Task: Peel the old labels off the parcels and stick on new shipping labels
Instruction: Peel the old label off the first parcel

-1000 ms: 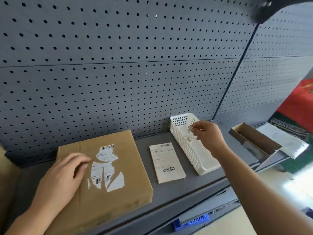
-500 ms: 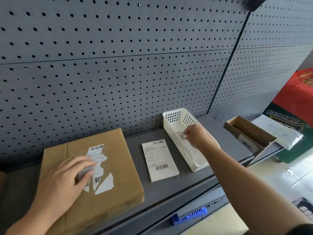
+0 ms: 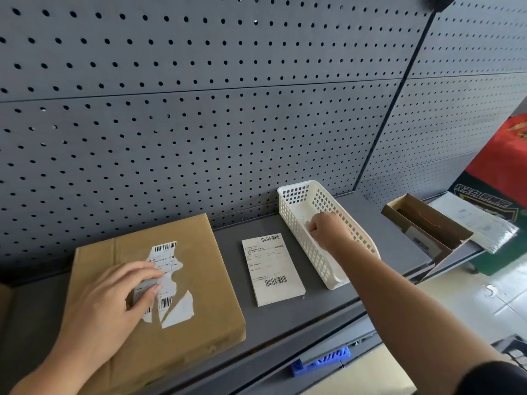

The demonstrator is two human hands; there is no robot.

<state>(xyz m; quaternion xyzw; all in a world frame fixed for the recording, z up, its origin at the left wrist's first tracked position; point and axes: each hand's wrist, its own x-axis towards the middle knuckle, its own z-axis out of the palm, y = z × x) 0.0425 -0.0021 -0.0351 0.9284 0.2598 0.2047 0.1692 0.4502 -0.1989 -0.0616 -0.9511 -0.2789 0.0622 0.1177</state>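
The old label (image 3: 171, 269) is thin paper glued flat to the top of the brown parcel (image 3: 199, 280), already torn into ragged white patches with bare cardboard between them. It looks light, limp and brittle, and is likely to rip again rather than come away whole. The best hold is probably a loosened torn edge, pulled low and slowly along the cardboard. The left hand (image 3: 105, 306) lies on the parcel's near left part, its forefinger and thumb closed together on what looks like a lifted grey flap at the label's left edge. The rest of the label spreads just beyond and to the right of those fingertips. The parcel itself seems stiff and flat, steady enough under the palm's weight. Further right of that hand, a stack of new labels (image 3: 271, 269) lies on the grey shelf (image 3: 385, 246), between the parcel and a white basket (image 3: 293, 195). The right hand (image 3: 328, 232) reaches into this basket with its fingers curled. A pale scrap shows at the fingertips, but I cannot tell whether it is held or already let go. Right of that hand stand an open carton (image 3: 427, 232) and a grey mailer (image 3: 479, 223), and a pegboard (image 3: 199, 124) rises behind both hands.
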